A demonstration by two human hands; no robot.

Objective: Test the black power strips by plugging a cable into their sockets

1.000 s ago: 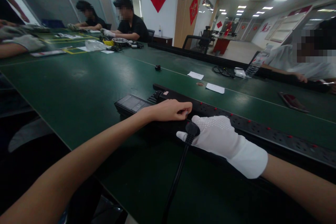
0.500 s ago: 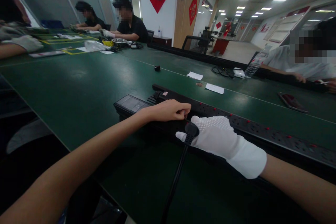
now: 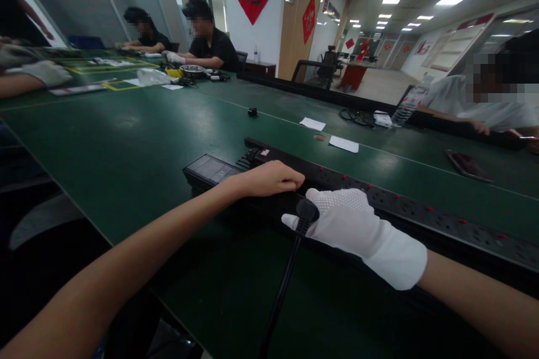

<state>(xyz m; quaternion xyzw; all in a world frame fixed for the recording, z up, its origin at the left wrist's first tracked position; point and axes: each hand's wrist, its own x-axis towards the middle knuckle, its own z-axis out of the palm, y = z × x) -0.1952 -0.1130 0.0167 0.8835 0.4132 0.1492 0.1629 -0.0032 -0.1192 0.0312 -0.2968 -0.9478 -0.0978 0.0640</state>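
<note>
My bare left hand [image 3: 281, 178] is curled closed over a near black power strip [image 3: 263, 203]; what its fingers hold, if anything, is hidden. Just to its right, my right hand [image 3: 345, 221] wears a white dotted glove and is wrapped around the same strip, fingers on the far side and thumb poking out to the left. A black plug [image 3: 307, 211] sits against the glove between thumb and forefinger, its cable running down toward me. Beyond my left wrist lies a black device with a display panel [image 3: 213, 168].
A long power strip with red switches [image 3: 398, 197] lies just behind my hands on the green table [image 3: 138, 134]. Farther back are paper slips [image 3: 344, 144], a small black object [image 3: 252, 112], a phone [image 3: 467, 165] and a bottle [image 3: 406, 106]. Other people sit around the table.
My left hand's fingers have curled in more, and the gap by its thumb has closed. My right hand and the plug stay almost where they were.
</note>
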